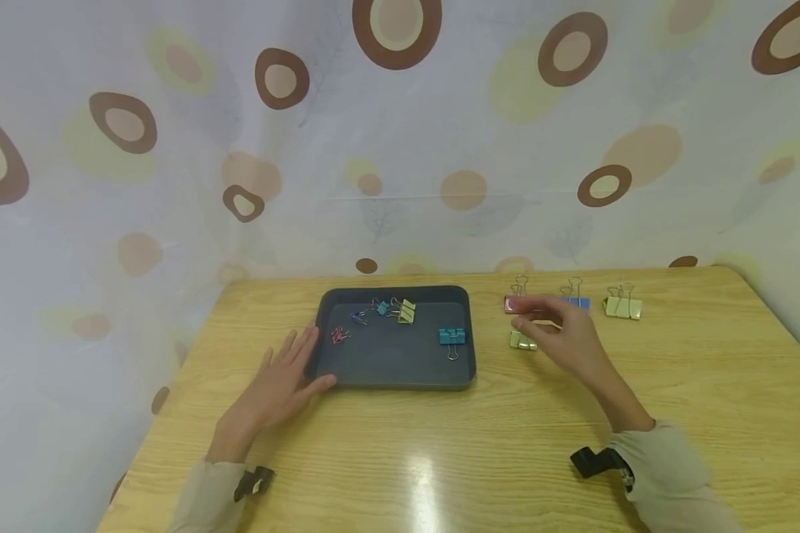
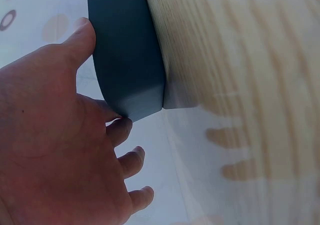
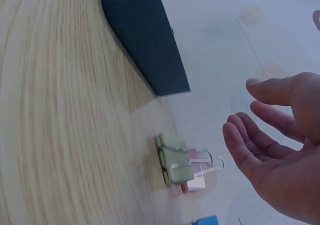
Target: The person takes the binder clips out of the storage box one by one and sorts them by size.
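A dark grey tray (image 1: 393,368) lies on the wooden table and holds several small binder clips, among them a teal one (image 1: 451,337), an olive one (image 1: 407,311) and a red one (image 1: 337,335). My left hand (image 1: 287,377) rests flat against the tray's left front corner (image 2: 131,85), fingers straight. My right hand (image 1: 560,333) hovers with loosely bent fingers (image 3: 250,145), holding nothing, just above a green clip (image 1: 522,340) (image 3: 175,160) and a pink clip (image 1: 515,304) (image 3: 196,184). A blue clip (image 1: 575,301) sits behind the hand.
A pale green clip (image 1: 623,306) lies at the far right of the clip row. A patterned curtain (image 1: 400,148) hangs close behind the table. The table's edges run near at left and right.
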The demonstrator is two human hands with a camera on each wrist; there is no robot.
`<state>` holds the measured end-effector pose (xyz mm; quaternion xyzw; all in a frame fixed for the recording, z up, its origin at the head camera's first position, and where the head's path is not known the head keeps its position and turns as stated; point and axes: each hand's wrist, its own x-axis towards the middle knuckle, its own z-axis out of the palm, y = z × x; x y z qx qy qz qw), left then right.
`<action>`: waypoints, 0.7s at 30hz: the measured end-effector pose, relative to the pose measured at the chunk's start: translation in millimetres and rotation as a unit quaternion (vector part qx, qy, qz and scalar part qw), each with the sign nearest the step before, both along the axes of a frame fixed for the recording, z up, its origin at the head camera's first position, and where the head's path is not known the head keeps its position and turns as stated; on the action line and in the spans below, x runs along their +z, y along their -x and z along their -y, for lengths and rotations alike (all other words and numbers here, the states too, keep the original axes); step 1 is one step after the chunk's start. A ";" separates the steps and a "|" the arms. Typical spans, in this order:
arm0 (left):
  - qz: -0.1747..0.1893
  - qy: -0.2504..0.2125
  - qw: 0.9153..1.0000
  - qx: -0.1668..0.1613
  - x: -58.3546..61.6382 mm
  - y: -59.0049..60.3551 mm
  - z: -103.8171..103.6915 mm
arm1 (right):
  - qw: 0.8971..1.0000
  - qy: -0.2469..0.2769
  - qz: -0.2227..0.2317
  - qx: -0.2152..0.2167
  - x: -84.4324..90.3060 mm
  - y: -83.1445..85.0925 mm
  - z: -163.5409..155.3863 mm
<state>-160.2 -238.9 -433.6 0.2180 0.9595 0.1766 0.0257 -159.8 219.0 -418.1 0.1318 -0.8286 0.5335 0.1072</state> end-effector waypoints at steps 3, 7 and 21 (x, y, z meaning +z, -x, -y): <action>-0.001 -0.001 1.000 0.001 0.0 0.4 0.2 | 1.000 0.016 0.000 0.016 1.7 0.8 12.2; -0.004 0.002 1.000 0.001 -1.8 1.5 -0.2 | 0.999 0.031 0.012 0.031 1.9 2.1 28.3; 0.005 0.002 1.000 0.006 -3.5 1.1 0.5 | 0.998 0.006 0.031 0.061 1.1 24.5 77.8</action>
